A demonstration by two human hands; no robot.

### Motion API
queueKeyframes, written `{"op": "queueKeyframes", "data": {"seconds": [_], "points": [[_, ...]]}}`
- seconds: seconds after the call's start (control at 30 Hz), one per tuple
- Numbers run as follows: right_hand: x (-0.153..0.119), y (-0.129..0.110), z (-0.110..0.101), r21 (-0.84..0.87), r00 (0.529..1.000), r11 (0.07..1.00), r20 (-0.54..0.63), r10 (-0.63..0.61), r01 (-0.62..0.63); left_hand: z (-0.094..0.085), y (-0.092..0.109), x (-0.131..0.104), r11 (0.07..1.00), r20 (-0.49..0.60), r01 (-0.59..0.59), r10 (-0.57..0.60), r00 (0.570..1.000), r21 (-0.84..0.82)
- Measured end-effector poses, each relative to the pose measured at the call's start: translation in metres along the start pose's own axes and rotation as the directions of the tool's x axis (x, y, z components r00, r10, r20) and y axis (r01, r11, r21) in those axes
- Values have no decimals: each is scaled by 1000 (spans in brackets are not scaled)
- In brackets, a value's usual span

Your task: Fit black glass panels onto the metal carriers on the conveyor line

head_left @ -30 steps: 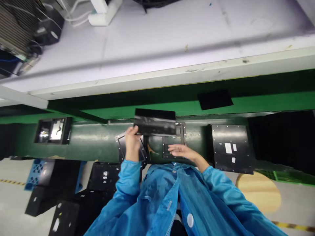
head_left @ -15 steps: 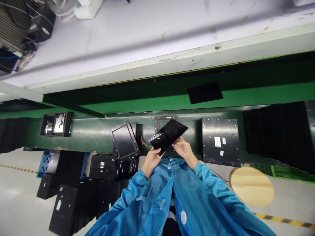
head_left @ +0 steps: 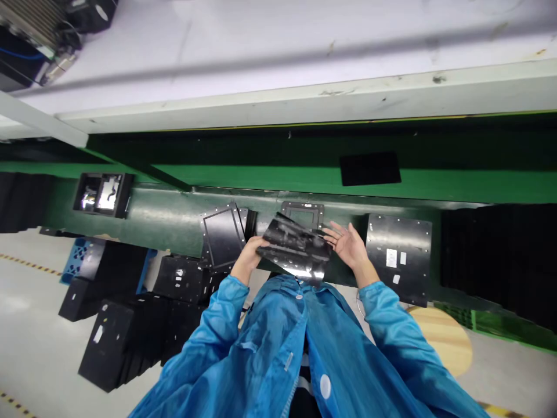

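Two bare hands in blue sleeves meet at a thin, glossy black panel [head_left: 298,248], raised above a dark green desk [head_left: 169,216]. The left hand [head_left: 249,256] pinches the panel by its left end, with the thumb on the upper face. The right hand [head_left: 350,248] has its fingers spread and gripping nothing; its fingertips come right up to the panel's right end, though whether they touch cannot be told.

The panel lies slantwise between the hands, its shiny face streaked with reflections. It looks light enough for one hand, and it seems stiff, since it keeps flat while held from one end. So smooth a surface would probably be slippery and mark easily, and if it is glass, a knock could crack it. The safest hold is likely by the two short edges, one hand at each, keeping fingers off the glossy face.

Just beyond the panel, ahead of both hands, a black frame [head_left: 303,205] lies on the desk. Left of the left hand is a framed black board [head_left: 224,237]; just right of the right hand sits a black plate with white labels [head_left: 402,244].
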State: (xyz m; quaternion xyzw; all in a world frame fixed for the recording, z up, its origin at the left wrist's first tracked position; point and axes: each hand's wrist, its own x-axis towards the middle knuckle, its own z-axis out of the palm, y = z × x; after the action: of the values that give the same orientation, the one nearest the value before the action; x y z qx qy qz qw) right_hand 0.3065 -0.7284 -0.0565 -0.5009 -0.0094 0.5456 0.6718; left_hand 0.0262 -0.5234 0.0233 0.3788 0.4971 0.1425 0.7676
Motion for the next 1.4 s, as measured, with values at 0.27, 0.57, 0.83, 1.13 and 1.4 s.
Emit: {"op": "queueKeyframes", "data": {"seconds": [0.27,0.57,0.83,1.13,1.4], "points": [[10,56,29,-527,995,850,-77,-68,18,37,-15,59,974,179,211,-194,965,-85],[39,108,28,-650,815,760,-451,-365,-20,48,-106,83,989,128,113,-101,987,-92],[51,102,43,-686,737,695,-580,-346,-214,40,-93,102,768,-128,-127,263,956,627],[46,78,64,-852,785,253,-521,-336,-458,13,-98,87,346,-97,2,259,961,938],[39,70,45,-945,818,13,-289,-498,-326,6,-107,94,294,-62,-25,283,957,955]]}}
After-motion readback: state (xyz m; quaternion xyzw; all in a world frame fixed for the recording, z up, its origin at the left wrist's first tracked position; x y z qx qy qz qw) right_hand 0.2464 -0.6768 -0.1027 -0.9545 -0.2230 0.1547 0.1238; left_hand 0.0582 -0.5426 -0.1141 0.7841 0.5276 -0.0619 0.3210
